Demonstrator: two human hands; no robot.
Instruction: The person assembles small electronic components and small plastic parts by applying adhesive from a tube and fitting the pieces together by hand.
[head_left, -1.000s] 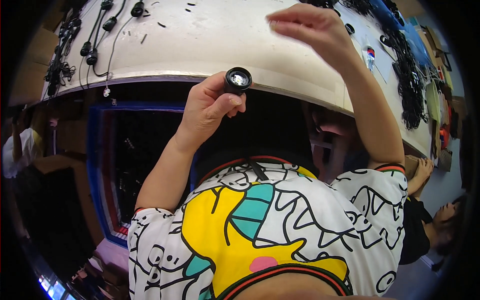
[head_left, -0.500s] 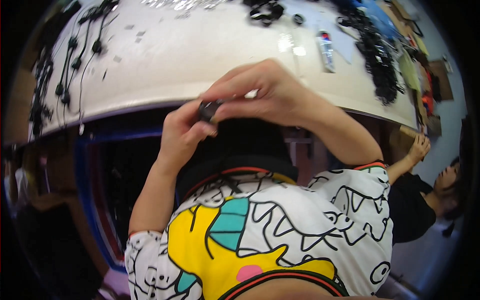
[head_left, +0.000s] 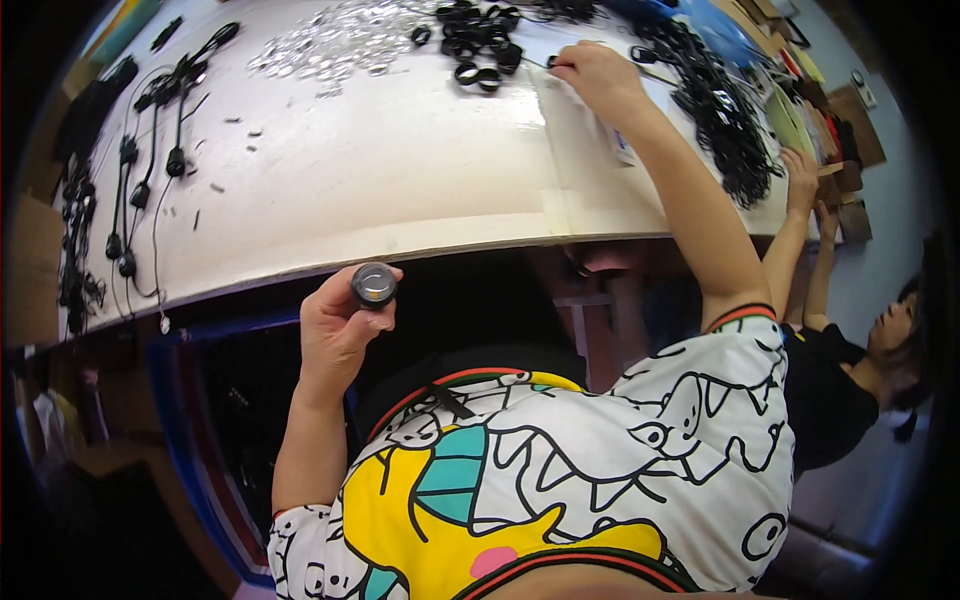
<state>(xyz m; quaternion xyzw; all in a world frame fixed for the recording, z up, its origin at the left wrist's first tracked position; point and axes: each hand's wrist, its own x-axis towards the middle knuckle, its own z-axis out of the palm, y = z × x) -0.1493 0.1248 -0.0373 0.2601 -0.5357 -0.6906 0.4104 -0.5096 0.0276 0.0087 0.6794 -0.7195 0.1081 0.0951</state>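
Observation:
My left hand [head_left: 340, 318], just off the table's near edge, grips a short black cylinder [head_left: 374, 284] between thumb and fingers. A clear round lens faces up from its end, with a small yellow-orange spot inside. My right hand [head_left: 600, 82] is stretched out over the far part of the table. Its thumb and fingertips close on a small black round piece [head_left: 552, 62], only partly visible. Several black rings [head_left: 480, 48] lie in a cluster to the left of it, and many clear discs [head_left: 340, 45] are spread farther left.
Black cables with small fittings [head_left: 150, 150] run along the white table's [head_left: 380, 180] left side. A heap of black cords [head_left: 725, 130] lies on the right. Beyond it stand cartons [head_left: 850, 140]. Another person [head_left: 840, 390] sits at the right, hands near the table edge.
My right hand has left the black cylinder and moved far out over the table to the small black piece. My left hand still holds the cylinder, now lower, lens showing.

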